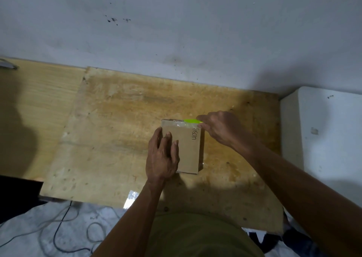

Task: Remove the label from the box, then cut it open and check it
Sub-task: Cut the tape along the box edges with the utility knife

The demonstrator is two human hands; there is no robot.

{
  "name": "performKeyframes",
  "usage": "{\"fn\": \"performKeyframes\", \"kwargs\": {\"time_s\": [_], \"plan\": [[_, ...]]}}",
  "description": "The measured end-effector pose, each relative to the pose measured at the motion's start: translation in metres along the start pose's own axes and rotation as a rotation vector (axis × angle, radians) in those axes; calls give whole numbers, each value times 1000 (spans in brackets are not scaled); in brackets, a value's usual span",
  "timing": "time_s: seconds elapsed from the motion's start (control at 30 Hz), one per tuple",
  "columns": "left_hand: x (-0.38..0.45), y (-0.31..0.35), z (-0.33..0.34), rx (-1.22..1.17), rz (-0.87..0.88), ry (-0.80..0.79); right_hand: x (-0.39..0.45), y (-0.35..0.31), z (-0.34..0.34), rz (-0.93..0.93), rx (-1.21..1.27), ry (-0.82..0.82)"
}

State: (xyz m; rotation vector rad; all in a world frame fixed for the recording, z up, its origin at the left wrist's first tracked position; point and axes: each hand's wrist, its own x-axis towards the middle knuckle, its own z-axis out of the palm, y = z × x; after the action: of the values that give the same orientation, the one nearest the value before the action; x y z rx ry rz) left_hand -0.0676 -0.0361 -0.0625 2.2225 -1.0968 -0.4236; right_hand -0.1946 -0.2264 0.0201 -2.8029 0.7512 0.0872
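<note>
A small brown cardboard box (189,151) with dark lettering on top lies flat on the worn plywood board (121,131). Clear tape glints along its far edge. My left hand (162,156) lies palm-down on the box's left half, fingers spread, pressing on it. My right hand (219,128) is at the box's far right corner, gripping a bright green cutter (193,121) whose tip lies along the taped far edge. No label shows on the top face.
The board rests against a stained white wall (176,31). A white block (323,131) stands to the right. A crumpled piece of clear tape (130,197) lies near the board's front edge. Cables (64,223) trail on the floor at lower left.
</note>
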Motion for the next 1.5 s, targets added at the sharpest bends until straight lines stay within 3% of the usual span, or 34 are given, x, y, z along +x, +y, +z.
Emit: {"fn": "performKeyframes", "kwargs": {"time_s": [0.47,0.63,0.83,1.07,1.17,1.33,1.5], "plan": [[-1,3,-2,8,-46,-28,-16,22,-5,6,-58,10],[-1,2,-1,6,-26,-32,-34,42,-5,99,-92,-96],[0,2,-4,32,-3,-40,-74,56,13,391,334,48],[8,9,-8,154,136,-94,-106,-63,63,961,1272,254],[12,4,-5,181,249,-133,-118,-116,93,1150,1416,306],[19,-1,-6,175,201,-130,-93,-148,96,1305,1593,472],[34,-2,-11,347,319,-356,-79,-177,96,1440,1539,701]]}}
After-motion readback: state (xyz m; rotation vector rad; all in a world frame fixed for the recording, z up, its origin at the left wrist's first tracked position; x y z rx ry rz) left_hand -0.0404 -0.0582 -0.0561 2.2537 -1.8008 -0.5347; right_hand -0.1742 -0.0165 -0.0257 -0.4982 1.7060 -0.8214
